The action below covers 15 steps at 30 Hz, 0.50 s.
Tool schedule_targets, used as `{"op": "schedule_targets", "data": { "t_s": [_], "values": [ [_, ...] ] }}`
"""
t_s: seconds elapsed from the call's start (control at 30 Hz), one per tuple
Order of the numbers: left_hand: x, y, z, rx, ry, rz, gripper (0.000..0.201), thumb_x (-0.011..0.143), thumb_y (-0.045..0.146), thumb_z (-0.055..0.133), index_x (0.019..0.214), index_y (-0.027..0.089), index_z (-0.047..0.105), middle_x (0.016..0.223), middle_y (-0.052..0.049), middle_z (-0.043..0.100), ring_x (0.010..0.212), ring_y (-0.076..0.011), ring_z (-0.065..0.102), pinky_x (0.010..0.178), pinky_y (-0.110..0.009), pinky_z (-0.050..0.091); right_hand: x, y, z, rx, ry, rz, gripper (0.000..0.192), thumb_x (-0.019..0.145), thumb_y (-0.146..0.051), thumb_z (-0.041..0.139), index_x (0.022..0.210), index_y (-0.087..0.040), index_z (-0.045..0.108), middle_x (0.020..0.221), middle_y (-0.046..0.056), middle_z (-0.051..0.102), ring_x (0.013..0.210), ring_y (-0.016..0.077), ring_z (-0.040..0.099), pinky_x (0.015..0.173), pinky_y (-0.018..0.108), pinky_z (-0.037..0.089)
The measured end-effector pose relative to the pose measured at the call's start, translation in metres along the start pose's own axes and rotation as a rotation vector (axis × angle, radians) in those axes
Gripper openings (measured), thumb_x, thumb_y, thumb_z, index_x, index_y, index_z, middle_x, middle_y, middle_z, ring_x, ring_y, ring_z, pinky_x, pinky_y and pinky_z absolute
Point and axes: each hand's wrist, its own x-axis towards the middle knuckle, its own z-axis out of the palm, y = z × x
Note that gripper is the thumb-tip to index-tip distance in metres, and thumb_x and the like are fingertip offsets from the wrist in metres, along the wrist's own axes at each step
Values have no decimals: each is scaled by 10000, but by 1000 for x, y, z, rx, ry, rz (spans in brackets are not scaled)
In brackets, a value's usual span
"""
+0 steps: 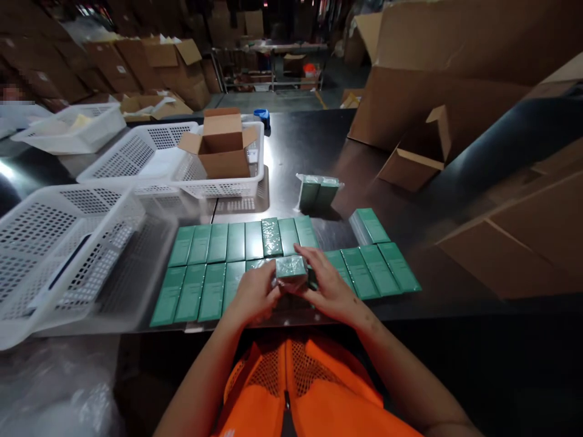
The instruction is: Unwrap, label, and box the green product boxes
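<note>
Between my two hands is a small green box in clear plastic wrap, held above the near edge of the metal table. My left hand grips its left side, fingers curled round the wrap. On the other side, my right hand closes on it with thumb and fingers. Around and beneath my hands lie two rows of flat green boxes; one in the back row has shiny, crinkled wrap. Farther back, a plastic-wrapped pair of green boxes stands upright. A short stack of green boxes sits at the right.
White perforated baskets stand along the left, one bearing an open cardboard box. A blue tape roll lies near the table's far edge. Large cardboard cartons crowd the right. Clear plastic bags hang at lower left.
</note>
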Motion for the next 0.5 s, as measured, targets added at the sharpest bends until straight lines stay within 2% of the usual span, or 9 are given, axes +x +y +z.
{"op": "schedule_targets", "data": {
  "t_s": [0.07,0.13,0.2,0.27,0.3,0.37,0.43,0.5],
  "values": [
    [-2,0,0,-13,-6,-12,259,854,302,568,1069,184,650,854,-65,726,731,-220,636,655,-299,413,1,-6,-4,11,29,-34,723,841,-397,752,1465,-267,412,1331,123,564,1198,274,565,1015,450,487],
    [-5,1,1,-83,3,0,379,851,322,599,1209,198,611,943,-66,739,773,-218,648,693,-306,444,4,-11,-9,29,-35,-46,603,866,-379,731,1407,-283,482,1288,94,609,1177,260,587,1018,428,482],
    [-8,1,1,-217,69,40,642,812,330,662,1409,218,452,1169,-94,708,809,-203,660,726,-313,479,7,-14,-14,54,-101,-20,467,896,-336,697,1333,-280,542,1233,68,652,1127,243,622,979,393,500],
    [-11,0,1,-334,159,84,808,776,306,705,1487,232,328,1336,-120,629,868,-194,672,769,-319,506,9,-16,-15,82,-113,32,436,883,-332,709,1287,-264,558,1152,50,685,1040,230,657,895,358,532],
    [-12,0,1,-354,180,99,778,777,286,700,1473,235,354,1351,-116,620,913,-195,675,801,-322,511,10,-16,-15,91,-105,41,452,858,-351,735,1265,-254,564,1136,51,688,1025,233,661,876,354,538],
    [-12,-1,1,-297,142,109,560,806,262,655,1349,232,519,1244,-85,678,979,-209,670,842,-327,504,10,-17,-13,94,-68,5,461,813,-390,774,1205,-235,587,1179,74,668,1077,249,641,916,374,524],
    [-12,-1,1,-175,66,92,357,842,275,604,1193,221,636,1092,-63,719,954,-219,667,814,-328,494,8,-19,-11,91,-9,-83,391,816,-410,770,1129,-226,623,1181,92,657,1103,252,620,960,392,498],
    [-12,0,2,-99,39,77,284,859,298,582,1114,208,667,1015,-55,720,878,-211,660,750,-314,479,6,-21,-13,113,53,-140,324,843,-447,741,1070,-231,657,1101,84,676,1055,244,628,948,392,496]
  ]
}}
